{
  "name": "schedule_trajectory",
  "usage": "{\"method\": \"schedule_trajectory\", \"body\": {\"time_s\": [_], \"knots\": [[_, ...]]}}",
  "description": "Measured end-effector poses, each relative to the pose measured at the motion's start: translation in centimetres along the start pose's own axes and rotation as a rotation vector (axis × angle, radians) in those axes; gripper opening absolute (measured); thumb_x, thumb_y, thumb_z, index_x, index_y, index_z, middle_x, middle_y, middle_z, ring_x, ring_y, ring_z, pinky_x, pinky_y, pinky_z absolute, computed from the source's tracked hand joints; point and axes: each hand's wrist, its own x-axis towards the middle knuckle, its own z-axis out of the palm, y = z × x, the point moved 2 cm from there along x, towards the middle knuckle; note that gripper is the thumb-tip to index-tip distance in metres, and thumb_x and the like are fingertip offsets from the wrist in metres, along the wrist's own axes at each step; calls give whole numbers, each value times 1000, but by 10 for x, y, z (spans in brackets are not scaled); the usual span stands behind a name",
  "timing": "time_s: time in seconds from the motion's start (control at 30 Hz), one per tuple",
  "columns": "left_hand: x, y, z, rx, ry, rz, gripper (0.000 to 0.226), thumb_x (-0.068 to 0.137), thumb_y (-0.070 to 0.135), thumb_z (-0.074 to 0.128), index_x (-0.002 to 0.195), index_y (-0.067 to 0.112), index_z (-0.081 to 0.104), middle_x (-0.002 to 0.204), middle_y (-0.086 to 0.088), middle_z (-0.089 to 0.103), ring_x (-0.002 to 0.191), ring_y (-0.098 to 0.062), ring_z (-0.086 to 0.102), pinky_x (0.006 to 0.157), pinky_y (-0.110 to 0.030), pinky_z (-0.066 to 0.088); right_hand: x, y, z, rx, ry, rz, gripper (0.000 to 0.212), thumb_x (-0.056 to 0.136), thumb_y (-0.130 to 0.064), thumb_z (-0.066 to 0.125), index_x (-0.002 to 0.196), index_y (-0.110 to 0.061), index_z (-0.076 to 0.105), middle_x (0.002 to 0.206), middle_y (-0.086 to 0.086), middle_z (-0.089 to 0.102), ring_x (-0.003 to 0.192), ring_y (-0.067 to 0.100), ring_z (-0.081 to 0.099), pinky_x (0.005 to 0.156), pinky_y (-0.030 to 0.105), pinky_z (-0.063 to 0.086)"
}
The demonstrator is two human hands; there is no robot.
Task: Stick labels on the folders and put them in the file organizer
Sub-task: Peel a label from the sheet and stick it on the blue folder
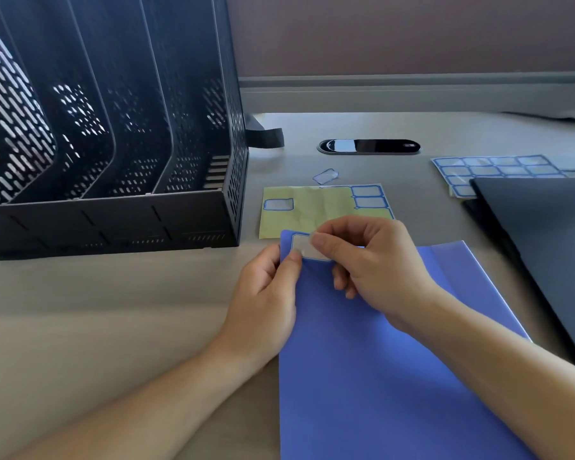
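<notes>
A blue folder [372, 370] lies on the table in front of me. On its top left corner sits a white label [304, 248] with a blue border. My left hand [266, 293] grips that corner, thumb on the label's lower left edge. My right hand [369, 263] presses its fingertips on the label's right side. Behind the folder lies a yellow-green label sheet [316, 207] with three labels left on it. The black mesh file organizer [113, 207] stands at the left, its slots showing no folders.
A loose label [325, 176] lies behind the yellow sheet. A full label sheet [491, 169] sits at the right, partly under a dark folder [544, 247]. A black oval cable port [369, 146] is set in the table. A partition wall [412, 91] closes the back.
</notes>
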Motion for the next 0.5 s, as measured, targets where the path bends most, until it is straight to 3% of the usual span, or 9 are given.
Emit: {"method": "schedule_trajectory", "body": {"time_s": [0.1,0.3,0.5], "knots": [[0,-1,0,-24,-16,-7,31,88,27,49,98,2,62,91,-35,59,81,-28,53,74,-43,42,1,1,0,23,-16,13,11,90,-14,70,79,-12,71,46,-3,54,37,11,47,38,21,41],[-2,-4,-1,-87,-74,-9,25,80,12,55,102,2,63,87,-16,69,80,-29,65,71,-42,53,1,-1,-3,109,-54,51,16,88,-14,71,72,-16,72,56,9,55,40,14,46,40,23,40],[-3,0,0,-37,-72,24,37,93,28,49,106,-4,61,94,-27,67,89,-34,64,81,-48,51,-1,-1,1,26,-79,0,17,89,-16,71,72,-15,73,53,9,56,40,15,46,39,23,42]]}}
